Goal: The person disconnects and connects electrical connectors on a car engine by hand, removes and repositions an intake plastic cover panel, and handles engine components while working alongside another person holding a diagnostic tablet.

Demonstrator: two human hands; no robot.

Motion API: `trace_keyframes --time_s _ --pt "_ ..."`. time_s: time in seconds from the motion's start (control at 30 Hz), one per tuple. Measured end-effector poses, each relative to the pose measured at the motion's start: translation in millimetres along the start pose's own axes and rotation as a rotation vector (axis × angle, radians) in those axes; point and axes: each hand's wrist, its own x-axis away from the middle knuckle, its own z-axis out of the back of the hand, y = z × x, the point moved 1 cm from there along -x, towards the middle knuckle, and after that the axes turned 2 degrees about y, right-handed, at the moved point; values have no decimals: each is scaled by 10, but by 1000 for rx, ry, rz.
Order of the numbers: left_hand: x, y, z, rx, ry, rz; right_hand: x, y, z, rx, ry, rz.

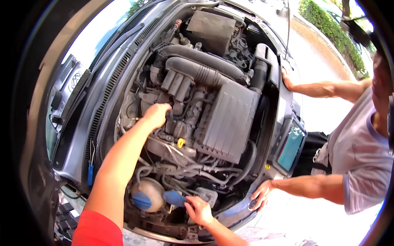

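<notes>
My left hand [156,116] reaches into the engine bay with its fingers closed, beside the ignition coils and hoses; what it grips is hidden under the fingers. Lower down, my right hand [198,210] has its fingertips curled against a flattened blue cap [174,198]. Just left of that cap sits the round, pale coolant reservoir [154,189], topped with its own blue cap [142,200]. The yellow dipstick handle [181,142] stands between my two hands. A large ribbed black air filter box [227,121] covers the right part of the engine.
Another person [353,151] stands at the car's front, both hands on its edge. A tablet-like diagnostic device [291,144] leans there, screen lit. A blue-handled screwdriver [90,174] lies by the windshield cowl. The battery cover [211,30] is at the far end.
</notes>
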Motion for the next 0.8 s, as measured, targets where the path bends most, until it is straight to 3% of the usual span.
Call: trace_keyframes --time_s 0.07,0.13,0.2,0.23,0.3,0.33,0.4,0.47,0.53,0.6,0.8 --pt "61 141 204 -138 -185 85 21 -20 13 0 5 -45" --pt "272 260 141 -58 242 109 45 -29 -1 -2 35 -87" --pt "676 800 383 118 568 -17 58 -23 -14 -21 55 -105" --pt "1044 1193 535 274 593 -51 77 -13 -12 -36 74 -86" --pt "1885 1727 583 244 639 -267 121 13 -11 -102 133 -84" --pt "2307 1953 480 288 604 -295 201 77 -41 -204 155 -192" --pt "3060 2419 256 362 476 -303 424 -20 23 -857 204 -553" --pt "3565 2784 -5 494 251 -309 726 -344 91 -1207 166 -618" --pt "4102 2942 -479 638 287 -252 1039 -632 130 -1327 117 -727" --pt "4273 3081 -514 690 198 -294 1353 -625 179 -1325 226 -742" --pt "4588 3488 -455 712 95 -375 1832 -607 534 -1096 316 -544"
